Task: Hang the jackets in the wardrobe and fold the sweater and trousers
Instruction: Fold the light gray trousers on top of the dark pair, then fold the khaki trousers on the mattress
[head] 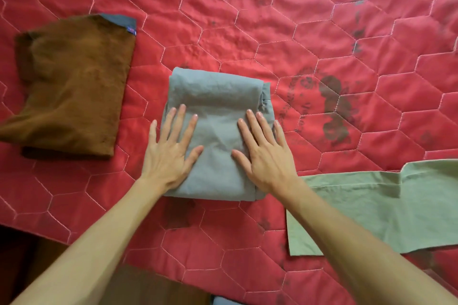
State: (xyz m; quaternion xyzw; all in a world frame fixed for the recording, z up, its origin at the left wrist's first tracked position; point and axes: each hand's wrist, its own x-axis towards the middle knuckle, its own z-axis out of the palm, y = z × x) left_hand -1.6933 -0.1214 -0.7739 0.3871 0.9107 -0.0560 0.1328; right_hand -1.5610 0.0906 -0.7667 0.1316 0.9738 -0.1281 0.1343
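- Now we are pressing left hand (pixel 168 153) and right hand (pixel 266 153), fingers flat, on folded trousers (pixel 215 91).
- Advisable: sweeping creases evenly toward 12 o'clock.

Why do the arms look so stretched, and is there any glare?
Head view: the wide-angle lens stretches the forearms near the frame's edge; soft light, no glare on the red quilted bedspread; the folded grey-blue cloth under the left hand and right hand looks fairly sharp.
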